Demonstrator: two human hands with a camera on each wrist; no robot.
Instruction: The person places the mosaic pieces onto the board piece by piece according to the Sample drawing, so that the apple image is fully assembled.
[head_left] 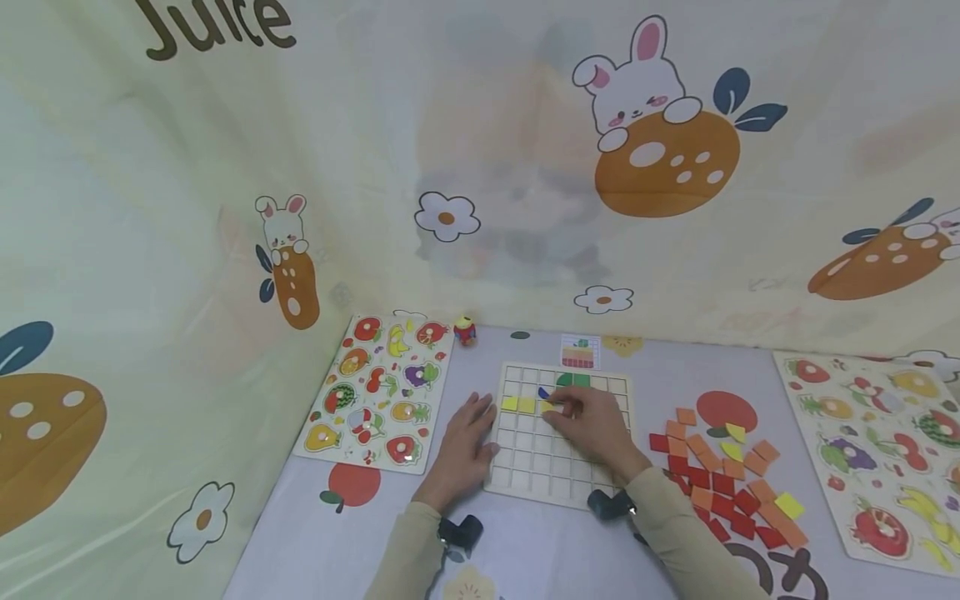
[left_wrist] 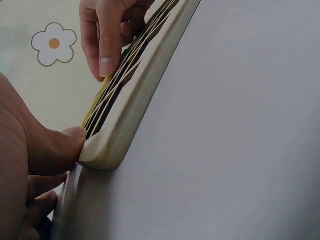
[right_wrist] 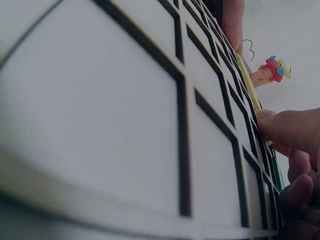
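Observation:
A white grid board (head_left: 532, 467) lies on the table between the hands. Two yellow tiles (head_left: 518, 404) sit side by side in a row at its left. Near the thumb and forefinger of my right hand (head_left: 597, 423) is another yellow tile (head_left: 547, 407), which they pinch at the grid; the thumb (right_wrist: 280, 125) also shows at the yellow strip in the right wrist view. A small blue piece (head_left: 543, 392) shows just behind those fingertips, and green pieces (head_left: 573, 380) fill part of the back row. My left hand (head_left: 463, 450) rests along the board's left edge, fingers extended, thumb (left_wrist: 60, 147) touching the rim.
Right of the board, loose red tiles (head_left: 722, 483), orange tiles (head_left: 707, 454) and a few yellow pieces (head_left: 789, 505) lie scattered. Fruit puzzle boards flank both sides, left (head_left: 311, 433) and right (head_left: 847, 508). A picture card (head_left: 580, 352) and a small toy figure (head_left: 465, 332) stand behind.

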